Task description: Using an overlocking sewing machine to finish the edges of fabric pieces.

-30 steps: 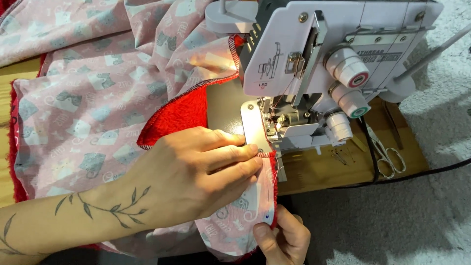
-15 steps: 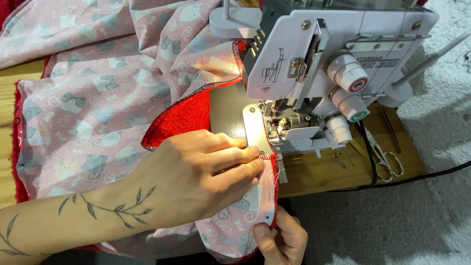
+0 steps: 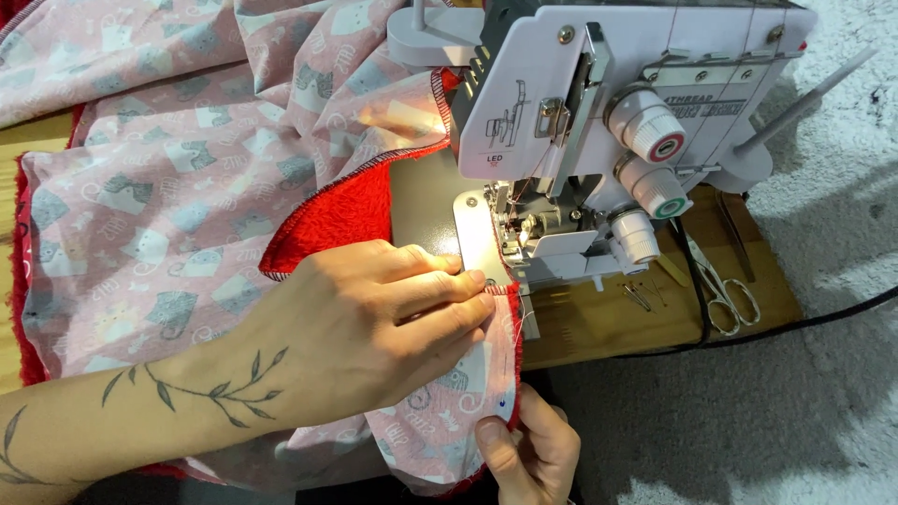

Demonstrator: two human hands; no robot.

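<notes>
Pressing pink fabric (image 3: 168, 215) flat: left hand (image 3: 374, 327) fingers extended together; right hand (image 3: 528, 454) fingers pinching fabric edge.

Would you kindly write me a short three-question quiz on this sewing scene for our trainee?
1. True or false: the left hand lies flat on the pink fabric, fingers toward the sewing machine.
2. What does the right hand pinch? A) scissors B) the fabric edge C) a dial
3. What lies on the wooden table to the right of the machine?

Key: 1. True. 2. B, the fabric's near edge, below the machine. 3. Scissors.
</notes>
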